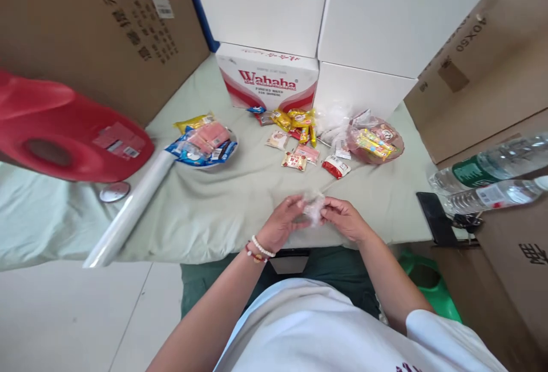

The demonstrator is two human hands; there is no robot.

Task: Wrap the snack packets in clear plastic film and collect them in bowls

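Between my two hands is a small crumpled clear plastic bag [314,209], blurred at its edges, just above the green cloth. My left hand [285,221], with bracelets at the wrist, pinches its left side. On the other side my right hand [342,219] grips it with thumb and fingers. Beyond them lie loose wrapped snacks: a cream packet [294,161], a pink packet [307,153], a red-and-white packet [336,166] and several yellow packets [295,120]. A heap of clear plastic bags [331,121] sits beside a pinkish bowl [377,155] of snacks.
At left stand a red jug [85,132], a plastic film roll [132,209] and a bowl [231,152] piled with snack packs. A Wahaha box [269,78] is at the back. Two bottles [492,195] and a black phone [434,218] lie right, near cardboard boxes [492,81].
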